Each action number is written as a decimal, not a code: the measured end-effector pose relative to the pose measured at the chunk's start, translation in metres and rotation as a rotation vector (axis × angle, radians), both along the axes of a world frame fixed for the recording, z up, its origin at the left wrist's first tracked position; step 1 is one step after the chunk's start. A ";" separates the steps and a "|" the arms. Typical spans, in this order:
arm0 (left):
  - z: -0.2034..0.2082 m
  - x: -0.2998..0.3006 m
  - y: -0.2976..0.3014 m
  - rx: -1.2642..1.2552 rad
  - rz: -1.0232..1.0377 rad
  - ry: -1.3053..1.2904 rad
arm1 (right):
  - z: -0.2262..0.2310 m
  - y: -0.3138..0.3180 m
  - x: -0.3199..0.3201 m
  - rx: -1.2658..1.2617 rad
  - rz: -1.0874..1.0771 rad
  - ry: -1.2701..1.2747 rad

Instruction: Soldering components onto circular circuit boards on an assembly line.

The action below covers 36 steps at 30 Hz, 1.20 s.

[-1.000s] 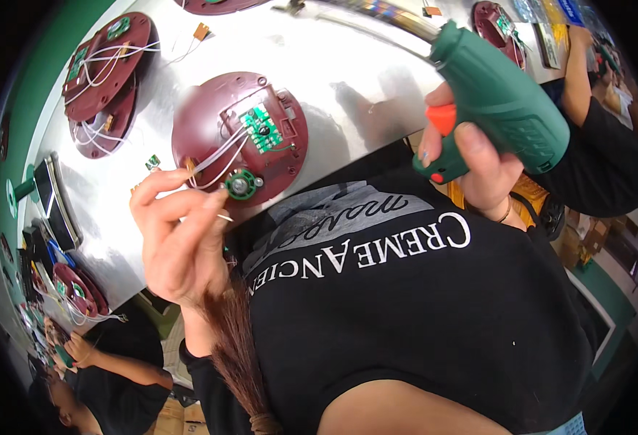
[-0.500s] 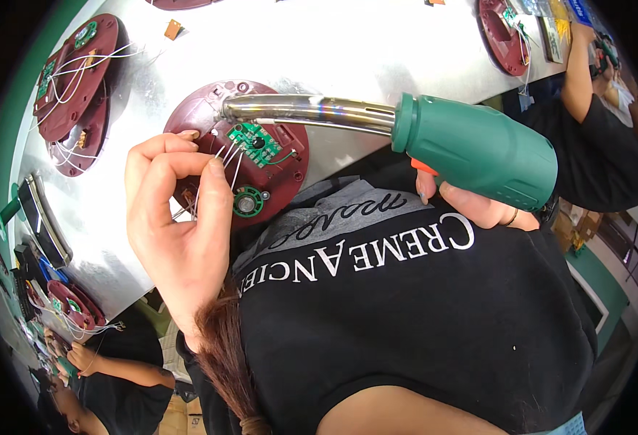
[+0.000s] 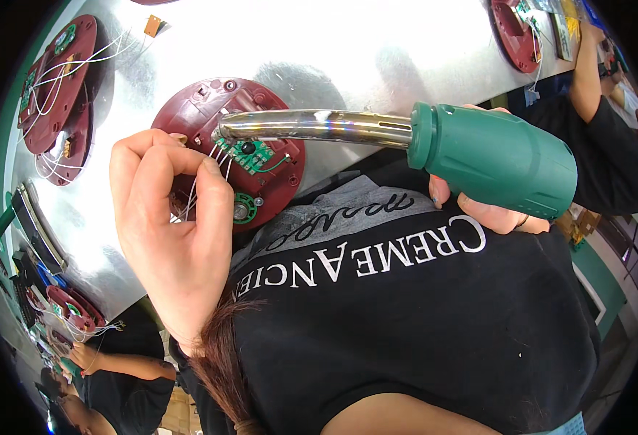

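A round maroon plastic housing (image 3: 188, 109) lies on the metal table, with a green circuit board (image 3: 257, 157) and a small round speaker (image 3: 243, 209) in it. My left hand (image 3: 174, 210) is closed at the housing's left side, thumb and forefinger pinching thin white wires (image 3: 217, 154) that run to the board. In my right hand (image 3: 489, 212) is a green heat gun (image 3: 504, 159) with a long bent metal nozzle. Its tip sits just over the wire ends at the board's left edge, hiding part of the board; whether it touches is unclear.
More maroon housings (image 3: 58, 80) with loose white wires lie on the left, another (image 3: 515, 40) at the far right. A small orange-brown piece (image 3: 152, 27) lies on the metal table (image 3: 348, 43). Co-workers' arms (image 3: 587, 80) show at the right and lower left (image 3: 130, 360).
The nozzle tip has come nearer, from above the board's upper left corner to the wire ends. My left hand keeps its pinch. The whole view has shifted slightly.
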<state>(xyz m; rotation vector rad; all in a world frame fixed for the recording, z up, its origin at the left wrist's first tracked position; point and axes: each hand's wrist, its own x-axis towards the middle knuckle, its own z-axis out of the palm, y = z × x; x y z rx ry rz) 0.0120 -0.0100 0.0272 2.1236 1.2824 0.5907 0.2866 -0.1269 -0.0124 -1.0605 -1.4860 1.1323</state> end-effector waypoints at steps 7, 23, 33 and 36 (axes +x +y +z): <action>0.001 0.000 -0.001 -0.030 0.009 -0.007 | -0.028 -0.014 0.006 0.179 -0.002 -0.144; 0.001 0.002 -0.001 -0.008 0.013 0.001 | 0.042 0.015 -0.016 -0.117 -0.027 -0.092; 0.000 0.000 0.000 -0.001 0.000 -0.010 | 0.034 0.007 -0.018 -0.039 -0.037 -0.287; 0.000 0.000 0.000 -0.011 0.002 -0.009 | 0.027 -0.001 -0.017 -0.120 -0.097 -0.098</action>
